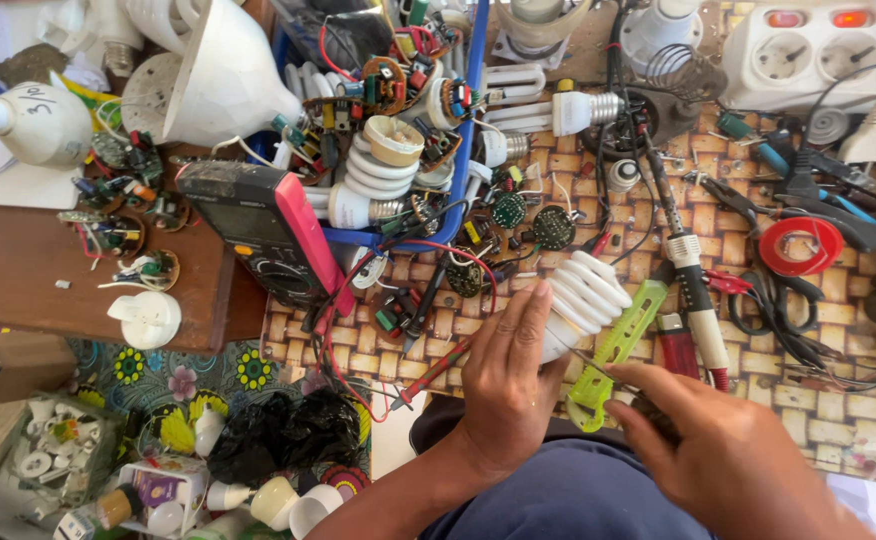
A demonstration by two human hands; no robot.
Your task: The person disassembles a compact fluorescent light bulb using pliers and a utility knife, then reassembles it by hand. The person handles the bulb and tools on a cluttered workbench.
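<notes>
Head view, looking down at a cluttered repair bench. At centre, a white spiral lamp (583, 295) lies at the near edge of the woven-pattern mat (518, 345), tubes pointing away from the person. The left hand (506, 385) wraps around its base, gripping it firmly. The right hand (733, 455) is closed on a small dark tool, mostly hidden in the fist; a thin metal tip reaches toward the lamp's base. Judging by this, the person is working at the base of the lamp, and the next move calls for a steady grip and a careful, aimed tip. Just right of the lamp lie a green plastic handle (618, 350) and a soldering iron (696, 290). Further left sits a black-and-pink multimeter (268, 230), beside a blue tray (463, 160) heaped with lamp parts and circuit boards.
</notes>
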